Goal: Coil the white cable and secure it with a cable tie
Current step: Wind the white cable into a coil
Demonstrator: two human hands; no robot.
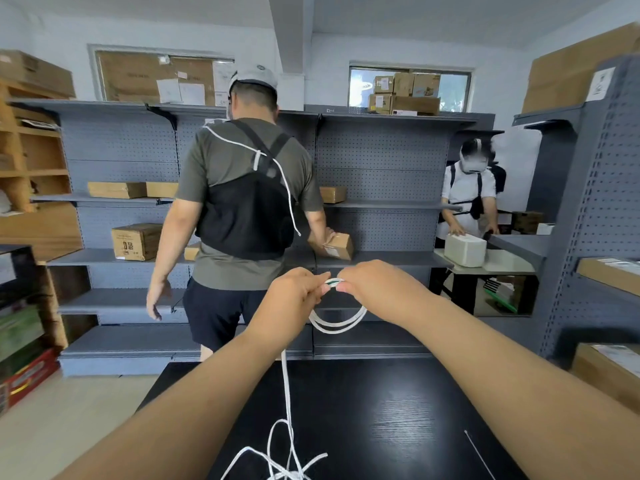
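Note:
A white cable point(337, 322) hangs in a small coil of a few loops between my two raised hands, above the black table point(381, 410). My left hand point(294, 292) pinches the top of the coil from the left. Facing it, my right hand point(374, 289) pinches the same spot from the right. From the left hand a loose length of cable drops straight down to a tangled heap point(284, 459) at the table's near edge. A thin pale cable tie point(479, 453) lies on the table at the lower right.
A person in a black vest point(242, 202) stands close behind the table, facing grey shelves point(381, 202) with cardboard boxes. Another person point(467, 202) works at a side table on the right. Shelving with boxes flanks both sides.

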